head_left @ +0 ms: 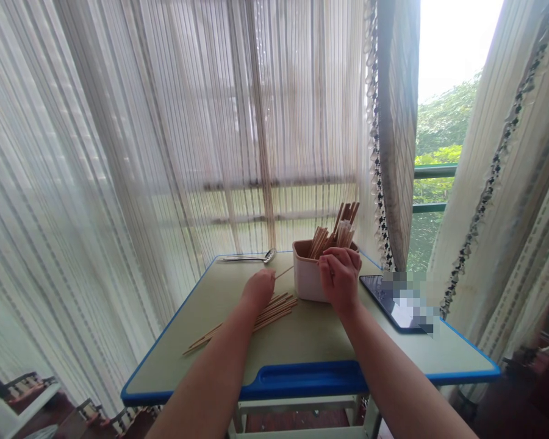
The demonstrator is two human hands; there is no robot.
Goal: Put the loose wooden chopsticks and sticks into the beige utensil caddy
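Held stick (284, 272): left of the bin (308, 280), long axis pointing toward it.
Left hand (258, 286): nearer the held stick, grip pinching it.
Right hand (342, 269): at the bin's front rim, fingers curled; cannot tell what its grip grasps.
Loose sticks (279, 310): tabletop (302, 338), left of the bin.

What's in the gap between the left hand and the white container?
In the head view, one thin stick, held in the left hand, points toward the container over the tabletop; loose sticks lie just nearer the camera.
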